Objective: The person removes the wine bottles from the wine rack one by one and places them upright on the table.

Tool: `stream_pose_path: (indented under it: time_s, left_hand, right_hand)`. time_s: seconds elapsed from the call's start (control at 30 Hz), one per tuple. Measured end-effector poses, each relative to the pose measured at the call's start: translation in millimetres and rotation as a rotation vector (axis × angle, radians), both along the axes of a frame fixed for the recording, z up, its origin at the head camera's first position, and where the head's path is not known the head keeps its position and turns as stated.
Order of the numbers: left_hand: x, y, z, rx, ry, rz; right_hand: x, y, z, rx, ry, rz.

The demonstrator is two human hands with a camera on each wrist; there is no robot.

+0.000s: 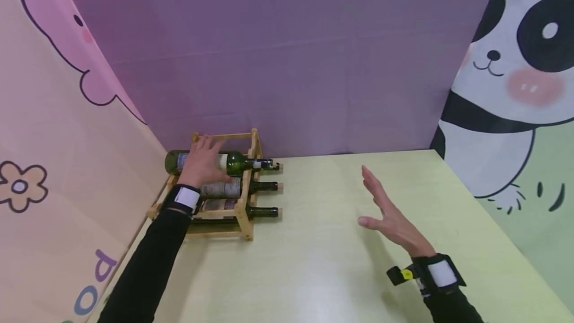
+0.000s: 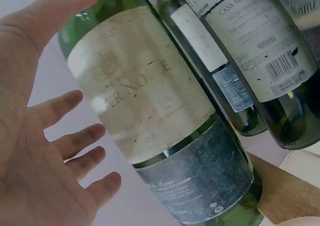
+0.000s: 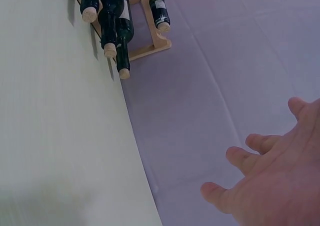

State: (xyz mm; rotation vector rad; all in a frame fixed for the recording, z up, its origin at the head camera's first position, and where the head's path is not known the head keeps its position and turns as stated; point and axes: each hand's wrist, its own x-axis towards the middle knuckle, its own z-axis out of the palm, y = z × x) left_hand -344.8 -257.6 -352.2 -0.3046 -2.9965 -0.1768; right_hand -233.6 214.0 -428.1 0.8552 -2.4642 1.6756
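A green wine bottle [image 1: 235,163] with a cream label lies across the top of a wooden wine rack [image 1: 245,223], its corked neck to the right. My left hand [image 1: 207,162] is over this bottle, thumb on the near side and fingers toward the far side. The left wrist view shows these fingers [image 2: 67,151] spread, with tips right at the edge of the bottle's label [image 2: 150,86]. More corked bottles, such as a dark one [image 1: 264,212], lie in the rack below. My right hand [image 1: 394,223] is raised over the table, fingers extended, thumb apart, holding nothing.
The rack stands on a pale table [image 1: 314,263] at the back left, close to the purple back wall [image 1: 291,64] and the printed left wall [image 1: 89,173]. A panda-printed wall [image 1: 493,153] borders the right side. Bottle necks stick out past the rack's right side.
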Motion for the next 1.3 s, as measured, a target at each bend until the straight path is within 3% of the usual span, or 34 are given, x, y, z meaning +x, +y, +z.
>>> stream_pose_path:
  time_s: [0.2, 0.43, 0.73, 1.13, 1.3]
  left_hand:
    - [-13.7, 3.0, -5.1, -0.055, -0.026, -0.037]
    - [-21.4, 5.3, -13.1, -0.095, -0.043, -0.064]
    - [-31.1, 5.3, -24.6, -0.142, 0.037, -0.135]
    - [-36.8, 5.7, -37.0, -0.172, 0.056, -0.142]
    - [-36.2, 3.6, -36.0, -0.153, 0.092, -0.126]
  right_hand:
    - [0.9, -5.5, -2.9, -0.075, -0.02, 0.043]
    - [2.2, -10.7, -3.4, -0.109, -0.054, 0.06]
    - [1.4, -12.9, -3.6, -0.104, -0.069, 0.063]
    - [-3.1, -17.0, -7.0, -0.136, -0.121, 0.084]
    - [-5.3, -17.7, -6.5, -0.131, -0.111, 0.086]
